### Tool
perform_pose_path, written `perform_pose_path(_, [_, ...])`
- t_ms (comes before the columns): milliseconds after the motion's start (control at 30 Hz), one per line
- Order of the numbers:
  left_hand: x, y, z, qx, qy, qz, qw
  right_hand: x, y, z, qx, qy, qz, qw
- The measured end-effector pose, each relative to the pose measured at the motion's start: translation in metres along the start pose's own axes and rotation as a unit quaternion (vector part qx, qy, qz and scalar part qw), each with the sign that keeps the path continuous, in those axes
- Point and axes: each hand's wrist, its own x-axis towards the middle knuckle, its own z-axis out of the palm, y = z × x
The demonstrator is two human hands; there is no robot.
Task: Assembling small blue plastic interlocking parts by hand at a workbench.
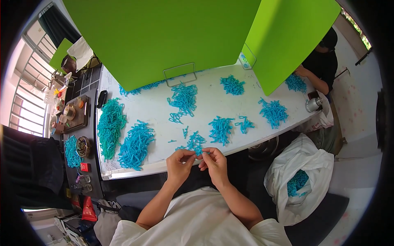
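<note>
My left hand (179, 166) and my right hand (216, 165) meet at the table's near edge, thumbs and fingertips pinched together around a small blue plastic piece (200, 155). Its exact kind is too small to make out, and the fingers partly cover it. Just beyond my fingertips lies a loose heap of similar blue pieces (196, 140), with a few strays to its left. Right of it are a denser heap (221, 130) and a small cluster (245, 124). To the left sits a large blue pile (135, 145) beside a greener, teal pile (110, 129).
Tall green panels (164, 41) stand on the white table (162, 123). More blue heaps (273, 113) lie farther back. At right, a white sack (279, 180) holds blue pieces, and a co-worker (324, 65) sits near a silver canister (314, 104). A dark side table (91, 180) is at left.
</note>
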Motion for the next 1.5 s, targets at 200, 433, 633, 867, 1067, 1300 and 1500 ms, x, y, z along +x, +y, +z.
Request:
perform_pose_path(200, [0.001,0.000,0.002,0.010,0.003,0.017,1.000,0.000,-0.001,-0.001,-0.010,0.027,-0.014,0.999])
perform_pose_path(433, [0.000,0.002,0.004,0.034,0.012,0.030,0.999,0.001,0.000,-0.009,0.093,0.007,0.070,0.993])
perform_pose_path(633, [0.003,0.011,0.005,0.058,0.004,0.056,0.997,-0.002,0.002,-0.011,0.004,0.010,0.005,1.000])
perform_pose_path(867, [0.006,-0.001,0.014,-0.131,-0.077,-0.115,0.982,-0.006,0.006,-0.020,-0.061,-0.012,-0.033,0.998])
perform_pose_path(1067, [0.047,0.006,0.048,0.128,-0.130,0.077,0.980,0.032,-0.009,-0.073,-0.347,0.207,-0.218,0.888])
perform_pose_path(1300, [0.086,0.019,0.109,0.353,-0.022,0.233,0.906,0.081,-0.041,-0.130,-0.516,0.319,-0.301,0.736])
perform_pose_path(1500, [0.112,0.024,0.148,0.503,-0.077,0.204,0.836,0.067,-0.036,-0.117,-0.495,0.338,-0.336,0.727])
